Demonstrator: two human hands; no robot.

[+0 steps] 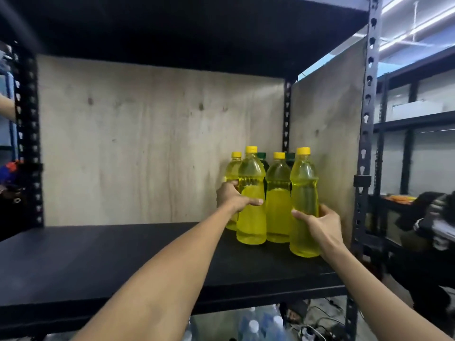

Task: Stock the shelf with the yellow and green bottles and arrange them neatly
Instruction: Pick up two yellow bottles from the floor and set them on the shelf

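Several yellow bottles with yellow caps stand at the right end of the black shelf (103,262). My left hand (234,196) grips the front-left yellow bottle (251,217) around its middle. My right hand (317,223) grips the front-right yellow bottle (304,193), which stands closest to the shelf's front edge. Between them stands another yellow bottle (278,205), and one more yellow bottle (232,168) shows behind my left hand. Two green caps (261,155) peek out behind the yellow row; the green bottles themselves are mostly hidden.
Plywood panels (160,143) close the back and right side of the shelf bay. A perforated metal upright (364,143) stands at the right. Clear water bottles (261,326) sit below the shelf. Another rack and a person in dark clothes (430,230) are to the right.
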